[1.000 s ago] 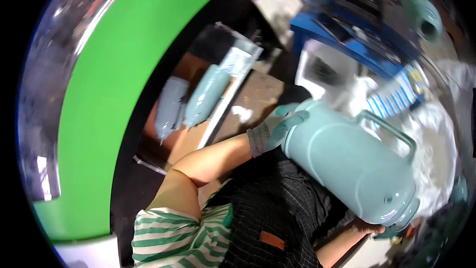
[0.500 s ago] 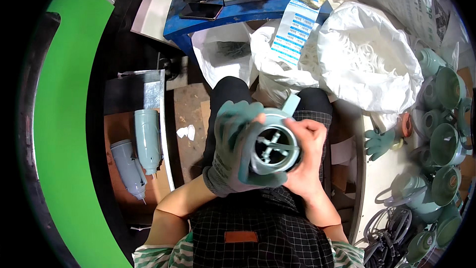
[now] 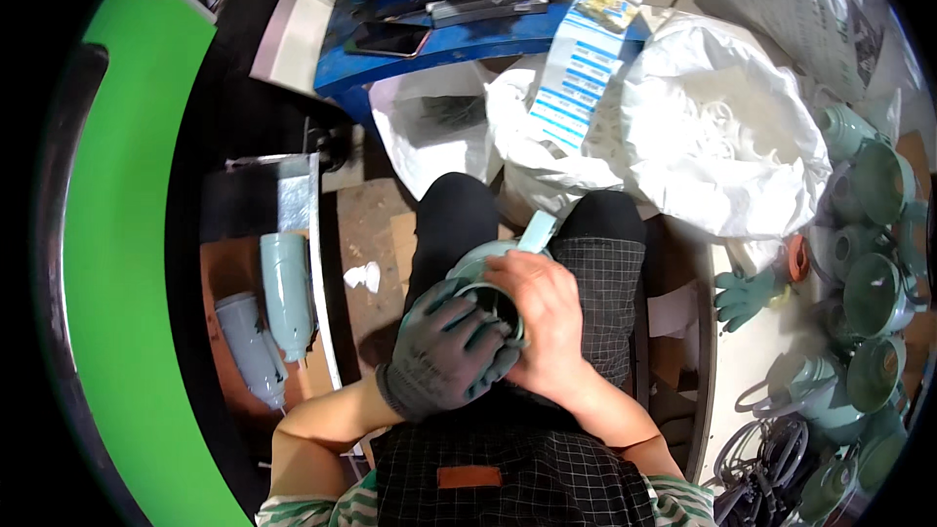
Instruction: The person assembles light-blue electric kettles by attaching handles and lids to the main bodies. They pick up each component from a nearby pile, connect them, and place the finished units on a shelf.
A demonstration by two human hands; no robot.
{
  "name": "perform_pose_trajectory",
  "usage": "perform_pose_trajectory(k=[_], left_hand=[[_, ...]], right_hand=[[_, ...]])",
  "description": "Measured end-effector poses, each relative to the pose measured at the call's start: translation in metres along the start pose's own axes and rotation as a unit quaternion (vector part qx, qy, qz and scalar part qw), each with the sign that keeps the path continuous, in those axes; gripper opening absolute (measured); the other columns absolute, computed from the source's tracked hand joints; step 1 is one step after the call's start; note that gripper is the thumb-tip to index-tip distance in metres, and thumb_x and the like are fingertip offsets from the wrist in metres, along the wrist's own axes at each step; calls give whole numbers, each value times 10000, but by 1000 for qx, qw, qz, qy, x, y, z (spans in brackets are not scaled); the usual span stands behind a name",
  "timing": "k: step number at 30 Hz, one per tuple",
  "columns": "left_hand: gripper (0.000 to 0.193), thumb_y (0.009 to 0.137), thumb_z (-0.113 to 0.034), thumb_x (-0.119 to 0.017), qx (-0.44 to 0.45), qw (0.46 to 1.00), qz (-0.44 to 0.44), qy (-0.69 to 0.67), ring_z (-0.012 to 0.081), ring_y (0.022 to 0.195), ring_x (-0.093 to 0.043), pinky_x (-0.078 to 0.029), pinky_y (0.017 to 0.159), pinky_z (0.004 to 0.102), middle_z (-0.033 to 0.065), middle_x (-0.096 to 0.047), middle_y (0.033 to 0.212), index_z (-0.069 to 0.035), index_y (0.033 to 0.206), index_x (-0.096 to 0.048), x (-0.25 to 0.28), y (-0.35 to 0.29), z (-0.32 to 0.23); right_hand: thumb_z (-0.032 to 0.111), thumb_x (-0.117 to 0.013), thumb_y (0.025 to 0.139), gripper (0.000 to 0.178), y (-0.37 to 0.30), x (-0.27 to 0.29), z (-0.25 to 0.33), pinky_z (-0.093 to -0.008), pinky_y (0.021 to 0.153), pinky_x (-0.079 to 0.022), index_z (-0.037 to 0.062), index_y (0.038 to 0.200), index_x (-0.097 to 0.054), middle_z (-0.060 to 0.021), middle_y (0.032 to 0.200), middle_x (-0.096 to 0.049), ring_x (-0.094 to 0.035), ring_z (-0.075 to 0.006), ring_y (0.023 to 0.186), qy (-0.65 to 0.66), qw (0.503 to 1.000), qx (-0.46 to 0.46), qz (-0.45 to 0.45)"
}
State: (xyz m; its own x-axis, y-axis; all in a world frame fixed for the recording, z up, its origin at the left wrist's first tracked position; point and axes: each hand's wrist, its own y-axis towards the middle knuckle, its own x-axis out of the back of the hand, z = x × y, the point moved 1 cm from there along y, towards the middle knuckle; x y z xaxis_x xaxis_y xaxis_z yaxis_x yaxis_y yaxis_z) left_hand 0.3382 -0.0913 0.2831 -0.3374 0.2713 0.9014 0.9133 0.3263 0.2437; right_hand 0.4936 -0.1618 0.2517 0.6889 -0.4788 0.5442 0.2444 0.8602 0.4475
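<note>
A pale green plastic housing with a round, dark opening rests at my lap between both hands. Its flat tab sticks out at the far side. My left hand, in a grey and green glove, is closed over the left and near rim, its fingertips at the opening. From the right, my bare right hand wraps round the housing's side. The gloved fingers hide much of the opening, so what lies inside cannot be made out.
At left, an open box holds two long cylindrical shells. White sacks, one with white rings, stand ahead beside a blue bench bearing a phone. Green bowl-shaped parts, a spare glove and grey cords lie right.
The housing has moved down and left and tilted. My left fingers have come over its opening, which showed crossed pale pieces inside before. My right hand has shifted left along its side.
</note>
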Motion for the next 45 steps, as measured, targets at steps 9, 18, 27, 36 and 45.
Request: perform_pose_trajectory(k=[9, 18, 27, 36, 45], left_hand=[[311, 852, -264, -796, -88, 986, 47, -136, 285, 1108, -644, -438, 1076, 635, 42, -708, 1030, -135, 1093, -648, 0, 3, 16], [870, 729, -444, -900, -26, 982, -178, -60, 427, 1312, -548, -347, 1153, 636, 153, -545, 1441, -163, 1457, -516, 8, 40, 92], [965, 695, -432, -959, -55, 988, -120, -84, 430, 1394, -485, -356, 1180, 597, 195, -512, 1484, -104, 1467, -481, -2, 48, 92], [852, 763, -621, -847, -103, 971, -120, -179, 379, 1231, -610, -486, 1066, 577, 136, -639, 1342, -118, 1378, -540, -26, 29, 6], [904, 811, -517, -854, -98, 974, -177, -106, 426, 1252, -571, -478, 1069, 553, 214, -569, 1394, -6, 1450, -470, -35, 52, 4]], right_hand=[[242, -850, 686, 531, 6, 18, -24, -458, 1056, -453, 88, 1170, -694, -73, 1247, -700, -604, -300, 1254, 94, 991, 9, 98], [229, -869, 728, 550, 96, -14, -39, -501, 1116, -382, 165, 1242, -684, -143, 1410, -551, -485, -397, 1313, 83, 993, 82, 24], [62, -821, 702, 626, 91, 28, -39, -477, 1080, -464, 82, 1287, -599, -176, 1401, -566, -557, -400, 1279, 94, 988, 97, 73], [-10, -692, 842, 268, 84, 166, -221, -413, 810, -560, 29, 1106, -718, -153, 1025, -710, -680, -329, 878, -320, 928, -83, -171], [165, -701, 862, 126, 80, 166, -227, -472, 762, -564, 55, 922, -706, -137, 913, -734, -715, -336, 863, -267, 918, -249, -154]])
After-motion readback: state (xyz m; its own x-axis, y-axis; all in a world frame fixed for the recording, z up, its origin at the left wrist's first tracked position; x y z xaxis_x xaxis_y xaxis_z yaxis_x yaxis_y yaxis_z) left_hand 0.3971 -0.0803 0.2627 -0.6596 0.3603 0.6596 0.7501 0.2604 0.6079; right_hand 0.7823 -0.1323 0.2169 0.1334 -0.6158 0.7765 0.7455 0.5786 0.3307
